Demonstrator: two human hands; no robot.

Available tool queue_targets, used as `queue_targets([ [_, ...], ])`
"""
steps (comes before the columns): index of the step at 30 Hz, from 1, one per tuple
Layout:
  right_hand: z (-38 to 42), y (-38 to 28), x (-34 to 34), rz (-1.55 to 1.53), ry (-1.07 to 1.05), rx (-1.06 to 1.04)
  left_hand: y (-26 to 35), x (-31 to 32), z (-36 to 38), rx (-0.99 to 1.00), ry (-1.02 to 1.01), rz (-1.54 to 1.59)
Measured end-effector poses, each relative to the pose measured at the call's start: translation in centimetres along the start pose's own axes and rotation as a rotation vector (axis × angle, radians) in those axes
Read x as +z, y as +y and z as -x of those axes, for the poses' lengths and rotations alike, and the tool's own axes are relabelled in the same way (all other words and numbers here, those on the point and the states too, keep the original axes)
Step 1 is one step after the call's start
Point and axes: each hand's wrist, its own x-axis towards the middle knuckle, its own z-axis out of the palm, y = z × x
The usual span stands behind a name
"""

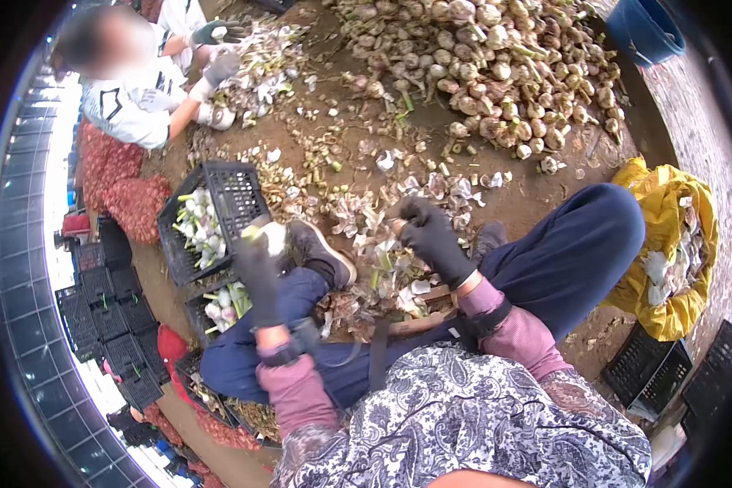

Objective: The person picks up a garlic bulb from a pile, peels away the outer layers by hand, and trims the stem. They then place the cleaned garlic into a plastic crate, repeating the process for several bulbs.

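Note:
My left hand [257, 272], in a dark glove and blurred by motion, is closed on a peeled white garlic bulb [274, 238] with a cut stem. It is beside a black crate [234, 191] that holds white garlic bulbs with green stems [199, 228]. Over the litter of papery garlic skins [358, 207], my right hand [436, 240] has its gloved fingers curled together. A small brownish bit shows at its fingertips, too small to name.
A large heap of unpeeled garlic [496, 65] lies at the back. Another person [146, 98] with gloved hands sits at upper left near red mesh sacks [134, 207]. A yellow sack [679, 297] and a blue bucket [647, 32] stand at right; stacked black crates [110, 313] at left.

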Motion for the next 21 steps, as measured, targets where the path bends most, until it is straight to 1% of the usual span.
queue_targets([
  [1,0.5,-2.5,0.2,0.005,-0.012,0.093,-1.6,-4.5,-1.0,0.139,0.058,-0.396],
  [2,0.2,-1.7,0.1,0.002,-0.039,0.065,-3.7,-8.9,-1.6,0.207,0.074,-0.823],
  [3,-0.2,-0.3,0.1,-0.002,-0.066,0.037,-6.0,-12.8,-1.8,0.206,0.078,-1.182],
  [4,-0.5,1.1,0.6,-0.088,-0.050,-0.030,-8.3,-15.7,-1.8,0.068,0.030,-1.448],
  [5,-0.5,1.3,0.8,-0.098,-0.031,-0.022,-7.6,-14.8,-2.4,0.214,0.031,-1.368],
  [7,-0.7,1.4,1.0,-0.114,0.001,-0.006,-4.7,-10.0,-3.4,0.490,0.035,-1.189],
  [8,-0.6,0.2,0.9,-0.167,0.015,0.000,-3.6,-4.7,-4.2,0.538,0.071,-1.002],
  [9,-0.7,-0.1,0.6,-0.240,0.061,0.007,-1.7,1.0,-5.0,0.468,-0.066,-0.845],
  [10,-0.7,-0.2,0.3,-0.313,0.110,0.013,-0.4,6.8,-5.1,0.430,-0.119,-0.564],
  [11,-1.0,-0.3,0.0,-0.388,0.161,0.016,-0.2,12.3,-6.1,0.478,-0.276,-0.441],
  [12,-1.2,-0.5,-0.3,-0.430,0.228,0.015,-0.6,17.8,-7.2,0.474,-0.424,-0.419],
  [13,-1.4,-0.5,-0.7,-0.472,0.297,0.014,-0.6,22.9,-8.0,0.564,-0.507,-0.364],
  [14,-1.6,-0.7,-1.2,-0.512,0.368,0.012,-0.8,27.9,-8.3,0.529,-0.542,-0.388],
  [15,-1.8,-1.1,-1.7,-0.550,0.441,0.007,-1.4,31.9,-8.7,0.591,-0.574,-0.317],
  [16,-1.7,-3.0,-2.1,-0.577,0.495,-0.001,-2.7,35.9,-9.4,0.574,-0.611,-0.228],
  [17,-1.9,-2.7,-2.4,-0.541,0.520,0.008,-3.2,39.1,-9.8,0.506,-0.657,-0.242],
  [19,-2.3,-2.3,-3.3,-0.460,0.574,0.030,-4.7,43.6,-9.6,0.620,-0.631,-0.441],
  [20,-2.5,-3.1,-3.5,-0.490,0.575,-0.004,-5.1,44.8,-9.4,0.623,-0.650,-0.445],
  [21,-2.6,-3.0,-3.8,-0.458,0.584,0.012,-5.5,45.6,-9.5,0.625,-0.661,-0.454],
])
